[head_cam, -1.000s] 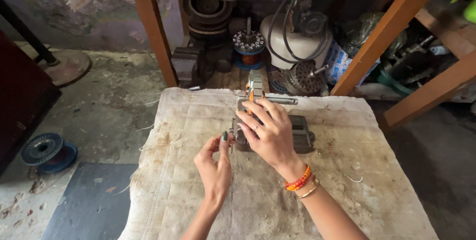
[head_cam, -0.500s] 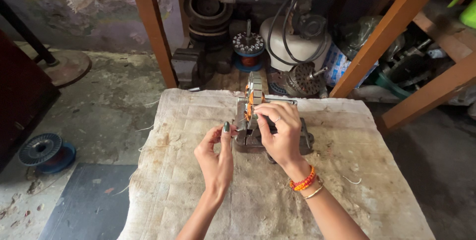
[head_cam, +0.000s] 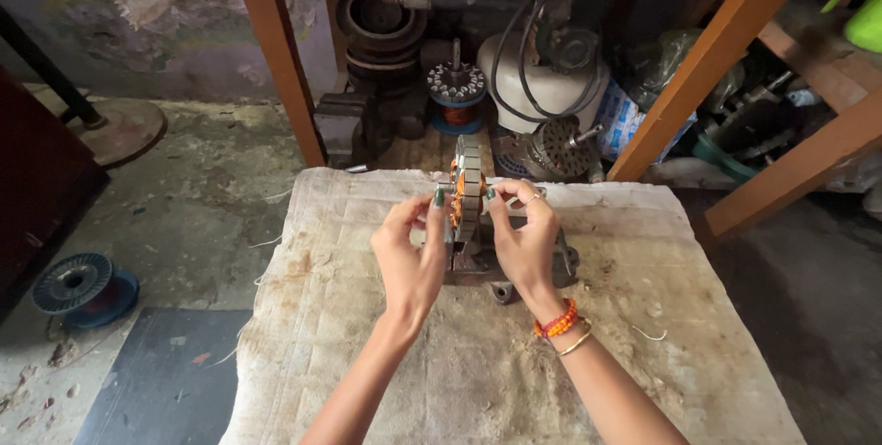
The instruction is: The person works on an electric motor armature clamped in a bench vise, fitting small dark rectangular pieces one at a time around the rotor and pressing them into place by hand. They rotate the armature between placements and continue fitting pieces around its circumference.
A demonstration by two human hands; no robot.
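Soft, even daylight, moderately bright on cloth-covered tabletop. Faint, diffuse shadows under hands. No glare. Far clutter dimmer, dark left and right corners. Centre sharp; wide-angle bending at edges, slight softness there.

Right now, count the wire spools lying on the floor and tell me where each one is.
2. One blue spool lies on the floor at far left, beside the dark mat. Another spool with copper wire stands behind the cloth-covered table, among the motors. Clutter may hide more.
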